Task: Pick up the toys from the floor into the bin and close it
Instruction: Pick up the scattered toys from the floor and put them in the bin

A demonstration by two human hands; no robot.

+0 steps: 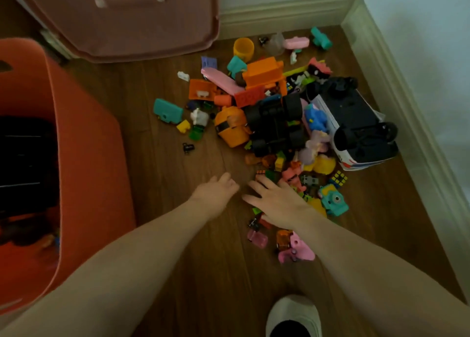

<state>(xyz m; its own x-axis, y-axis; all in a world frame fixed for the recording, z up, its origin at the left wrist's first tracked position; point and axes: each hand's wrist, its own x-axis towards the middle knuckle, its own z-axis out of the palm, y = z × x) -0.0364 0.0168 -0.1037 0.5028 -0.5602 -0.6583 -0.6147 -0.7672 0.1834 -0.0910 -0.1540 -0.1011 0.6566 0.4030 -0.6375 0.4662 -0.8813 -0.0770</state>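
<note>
Early stage — most toys unpicked. Toy heap point(279, 123) lies on wooden floor point(178, 235) toward corner where skirting boards meet; overturned white toy van point(356, 131) at heap's right edge, black monster truck point(276, 123) at centre. Orange bin point(86, 158) stands at floor's left edge, open, few dark items inside. Pink lid point(127, 19) leans behind bin, off. Left hand point(216, 192) empty, fingers loose, over bare floor. Right hand point(277, 202) spread flat on small pieces at heap's near edge — grasping nothing visible. Remaining: gather heap, fit lid.
</note>
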